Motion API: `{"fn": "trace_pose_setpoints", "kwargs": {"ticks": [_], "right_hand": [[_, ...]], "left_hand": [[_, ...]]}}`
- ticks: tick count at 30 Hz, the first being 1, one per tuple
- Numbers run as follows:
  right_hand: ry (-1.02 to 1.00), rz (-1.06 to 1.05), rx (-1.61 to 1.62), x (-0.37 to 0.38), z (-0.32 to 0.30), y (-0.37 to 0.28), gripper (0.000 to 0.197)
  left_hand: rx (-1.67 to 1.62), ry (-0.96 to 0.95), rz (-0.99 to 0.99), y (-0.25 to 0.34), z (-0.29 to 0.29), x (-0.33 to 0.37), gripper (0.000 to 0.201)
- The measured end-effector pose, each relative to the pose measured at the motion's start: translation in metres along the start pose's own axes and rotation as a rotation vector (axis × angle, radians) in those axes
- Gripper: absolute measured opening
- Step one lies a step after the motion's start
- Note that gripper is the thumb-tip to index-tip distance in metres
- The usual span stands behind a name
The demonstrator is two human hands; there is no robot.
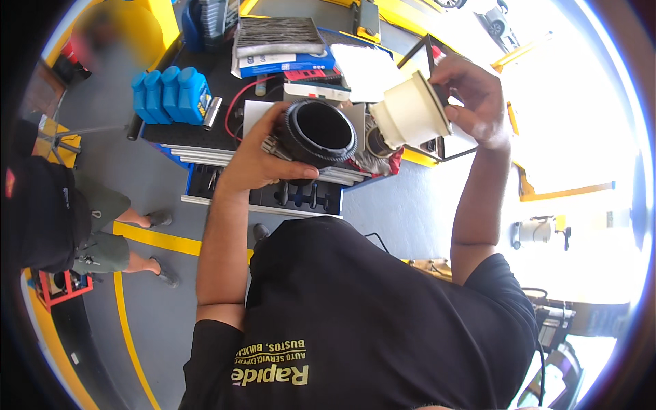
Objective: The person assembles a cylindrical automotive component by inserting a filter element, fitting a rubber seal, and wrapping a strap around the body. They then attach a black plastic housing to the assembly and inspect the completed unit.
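My left hand [249,154] is closed round a black ribbed cylindrical housing [295,145], its thumb along the near side. The housing's round open mouth faces up toward me, and its inside is dark. To the right and slightly higher, my right hand [473,99] grips a cream-coloured stepped plastic cylinder [410,113] by its dark-rimmed wide end. This cylinder is tilted, with the narrower end toward the black housing; the two parts are apart. Both are held over the front edge of a tool cart [222,133].
Several blue bottles [181,96] stand on the cart's left. A grey pleated filter [277,34] lies on a blue-and-white box [280,65], beside white paper [365,72]. An open drawer [273,198] juts toward me. Another person [48,212] stands at left.
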State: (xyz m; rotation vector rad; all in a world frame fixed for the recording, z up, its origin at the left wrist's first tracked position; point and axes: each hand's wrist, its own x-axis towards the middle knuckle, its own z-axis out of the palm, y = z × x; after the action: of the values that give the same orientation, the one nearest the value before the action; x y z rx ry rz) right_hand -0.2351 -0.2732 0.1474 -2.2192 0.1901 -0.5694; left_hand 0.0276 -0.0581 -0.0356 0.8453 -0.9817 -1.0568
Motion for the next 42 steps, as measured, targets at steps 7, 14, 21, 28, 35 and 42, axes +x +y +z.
{"fn": "trace_pose_setpoints", "kwargs": {"ticks": [7,14,21,28,35,42], "right_hand": [[0.078,0.314,-0.127,-0.082,-0.001,0.037,0.032],[0.170,0.537,-0.010,-0.146,0.014,0.102,0.033],[0.214,0.614,0.056,-0.181,0.023,0.134,0.033],[0.209,0.644,-0.027,-0.179,0.033,0.139,0.030],[0.173,0.554,-0.206,-0.193,0.023,0.153,0.028],[0.159,0.540,-0.088,-0.200,0.021,0.186,0.025]], "left_hand": [[-0.056,0.027,0.008,0.000,-0.007,0.012,0.091],[-0.041,0.053,0.031,0.000,-0.009,0.018,0.083],[0.043,0.042,0.020,-0.005,-0.016,0.027,0.079],[0.013,0.081,0.019,0.001,-0.015,0.031,0.078],[-0.250,0.035,0.006,-0.021,-0.013,0.034,0.073],[-0.321,-0.066,0.066,-0.012,-0.011,0.029,0.092]]}}
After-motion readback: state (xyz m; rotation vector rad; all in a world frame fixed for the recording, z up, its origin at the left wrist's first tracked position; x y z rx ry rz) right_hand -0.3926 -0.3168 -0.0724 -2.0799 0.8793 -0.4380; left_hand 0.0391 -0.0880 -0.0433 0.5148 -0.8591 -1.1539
